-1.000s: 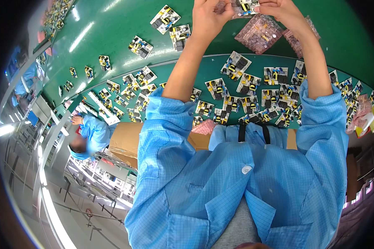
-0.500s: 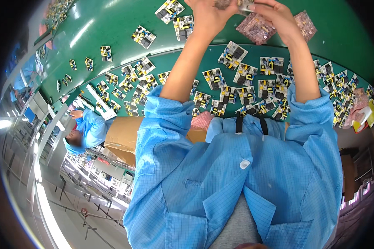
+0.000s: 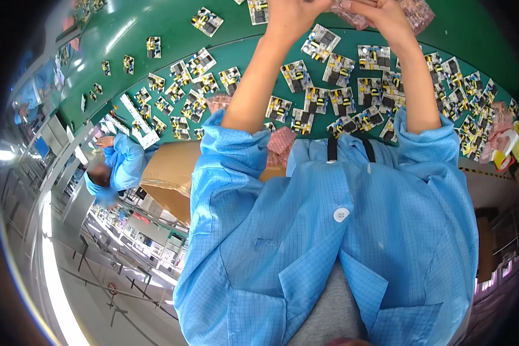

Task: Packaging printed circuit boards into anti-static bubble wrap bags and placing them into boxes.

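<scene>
Both hands reach far over the green bench and are partly cut off by the top edge. My left hand [image 3: 294,12] has curled fingers, mostly out of the picture; what it holds is hidden. My right hand [image 3: 382,12] is closed, its fingers pressed together close to the left thumb, and its contents cannot be made out. Pink bubble wrap [image 3: 354,22] lies just under the hands, and another bubble-wrap piece [image 3: 416,14] sits beside the right wrist. Nearest below them is a circuit board [image 3: 320,43] with black and yellow parts.
Many similar circuit boards [image 3: 340,70] cover the near bench strip, with more on the far green surface [image 3: 173,26]. Pink bubble wrap [image 3: 281,144] and a cardboard box [image 3: 167,173] are near my left side. A co-worker in blue [image 3: 124,161] sits at left. A yellow-and-white object [image 3: 510,147] lies at right.
The bench has shifted upward in the picture, and my hands are now more cut off at the top. The small board seen between my fingers earlier is out of sight.
</scene>
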The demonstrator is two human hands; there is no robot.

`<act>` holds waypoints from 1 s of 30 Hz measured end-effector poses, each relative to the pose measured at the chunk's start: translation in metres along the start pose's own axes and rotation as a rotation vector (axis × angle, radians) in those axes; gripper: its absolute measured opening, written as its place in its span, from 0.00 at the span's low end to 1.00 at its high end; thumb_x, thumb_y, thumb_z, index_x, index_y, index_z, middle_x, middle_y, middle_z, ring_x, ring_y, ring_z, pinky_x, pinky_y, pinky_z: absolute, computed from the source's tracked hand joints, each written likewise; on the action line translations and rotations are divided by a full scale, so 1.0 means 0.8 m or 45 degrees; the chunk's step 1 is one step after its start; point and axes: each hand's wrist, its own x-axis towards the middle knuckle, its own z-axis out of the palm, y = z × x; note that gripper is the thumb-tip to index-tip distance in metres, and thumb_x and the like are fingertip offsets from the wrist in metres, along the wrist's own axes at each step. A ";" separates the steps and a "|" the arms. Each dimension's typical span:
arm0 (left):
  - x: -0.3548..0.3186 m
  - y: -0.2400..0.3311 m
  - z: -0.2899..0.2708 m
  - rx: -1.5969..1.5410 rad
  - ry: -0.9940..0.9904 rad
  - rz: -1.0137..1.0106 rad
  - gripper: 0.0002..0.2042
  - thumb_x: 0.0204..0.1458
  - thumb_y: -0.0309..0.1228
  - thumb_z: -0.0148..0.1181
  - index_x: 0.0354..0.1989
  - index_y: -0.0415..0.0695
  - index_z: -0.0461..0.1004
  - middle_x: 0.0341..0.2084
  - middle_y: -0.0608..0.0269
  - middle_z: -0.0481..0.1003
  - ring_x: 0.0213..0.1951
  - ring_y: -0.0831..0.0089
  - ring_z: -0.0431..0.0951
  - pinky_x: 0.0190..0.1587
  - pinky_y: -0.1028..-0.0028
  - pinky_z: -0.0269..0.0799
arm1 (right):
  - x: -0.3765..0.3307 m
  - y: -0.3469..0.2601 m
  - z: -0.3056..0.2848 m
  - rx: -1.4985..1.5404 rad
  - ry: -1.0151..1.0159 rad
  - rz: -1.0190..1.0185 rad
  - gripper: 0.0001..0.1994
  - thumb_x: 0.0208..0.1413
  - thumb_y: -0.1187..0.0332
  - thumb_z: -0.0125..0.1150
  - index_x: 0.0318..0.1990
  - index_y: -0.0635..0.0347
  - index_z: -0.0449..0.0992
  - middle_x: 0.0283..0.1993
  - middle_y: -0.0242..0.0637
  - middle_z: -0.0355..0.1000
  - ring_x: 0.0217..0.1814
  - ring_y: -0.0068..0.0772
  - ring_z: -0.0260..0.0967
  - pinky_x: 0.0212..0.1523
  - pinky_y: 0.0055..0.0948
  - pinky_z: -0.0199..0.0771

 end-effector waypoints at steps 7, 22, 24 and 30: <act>-0.010 0.104 -0.039 0.498 -0.334 -0.085 0.15 0.43 0.32 0.70 0.41 0.49 0.79 0.58 0.52 0.69 0.67 0.52 0.59 0.65 0.60 0.54 | -0.042 0.015 0.001 0.030 0.016 -0.027 0.14 0.55 0.71 0.66 0.49 0.61 0.77 0.34 0.26 0.77 0.26 0.11 0.65 0.24 0.13 0.59; -0.057 0.058 0.028 -0.671 -0.080 -0.912 0.27 0.62 0.37 0.53 0.64 0.35 0.54 0.47 0.59 0.66 0.47 0.73 0.68 0.48 0.75 0.67 | 0.008 0.063 -0.037 -0.604 0.014 -0.349 0.15 0.58 0.72 0.64 0.51 0.65 0.72 0.33 0.29 0.74 0.30 0.18 0.68 0.31 0.20 0.69; -0.052 0.012 0.020 -1.052 -0.053 -1.187 0.29 0.60 0.34 0.55 0.65 0.34 0.53 0.48 0.58 0.67 0.47 0.72 0.68 0.50 0.75 0.67 | 0.004 -0.008 -0.006 -0.252 0.130 -0.048 0.12 0.57 0.73 0.63 0.48 0.62 0.73 0.33 0.29 0.73 0.31 0.19 0.69 0.32 0.20 0.70; -0.116 -0.115 -0.045 -0.311 0.115 -0.540 0.19 0.56 0.31 0.61 0.52 0.33 0.68 0.39 0.58 0.76 0.40 0.74 0.76 0.44 0.73 0.73 | 0.100 -0.024 -0.122 -0.475 0.417 -0.262 0.14 0.57 0.69 0.62 0.50 0.62 0.73 0.43 0.38 0.75 0.44 0.35 0.74 0.46 0.32 0.76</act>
